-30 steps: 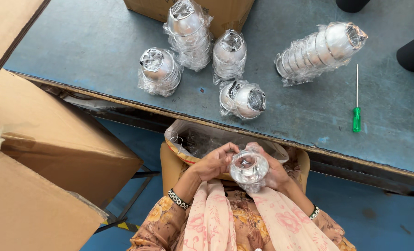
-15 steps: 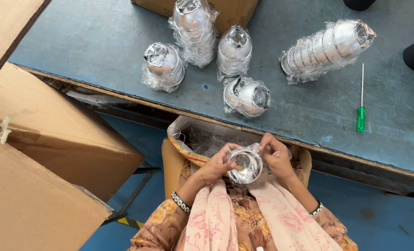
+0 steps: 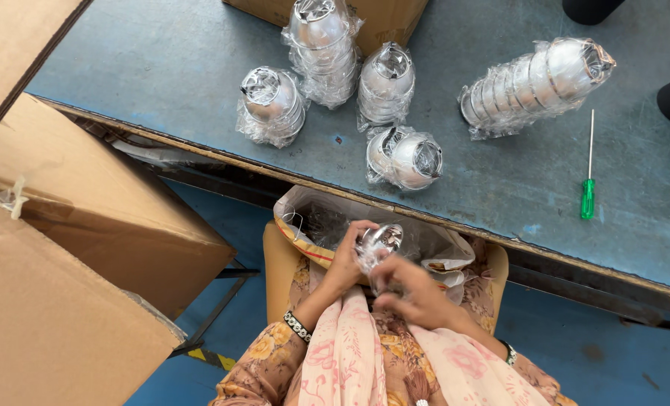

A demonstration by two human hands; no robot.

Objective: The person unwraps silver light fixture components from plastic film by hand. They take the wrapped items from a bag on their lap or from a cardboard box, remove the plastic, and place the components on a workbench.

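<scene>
— Steel, is it, that shiny thing in the lap?

— A small steel bowl (image 3: 380,239) in clear film, yes. It sits low, just off the near edge of the worktop (image 3: 162,68), over an open bag (image 3: 309,218) lined with plastic that hangs between the knees.

— Who has hold of it?

— The left hand (image 3: 348,259) is curled around its left side, fingers (image 3: 361,228) closed on the rim and film. The right hand (image 3: 414,293) lies just below and to the right, its fingers partly bent and touching the loose wrap; whether they pinch it I cannot tell, the hand is blurred. The left is the nearer.

— Which way does the bowl face?

— Tilted on edge, its mouth turned up and away toward the worktop.

— And in the bag?

— More crumpled clear film; anything else is hidden.

— On the worktop?

— Wrapped stacks of the same bowls: one long stack (image 3: 534,83) lying on its side at the right, a short stack (image 3: 404,156) nearest the edge, three more standing behind. A green-handled screwdriver (image 3: 588,180) lies well to the right. Cardboard boxes (image 3: 72,225) stand at the left.
</scene>
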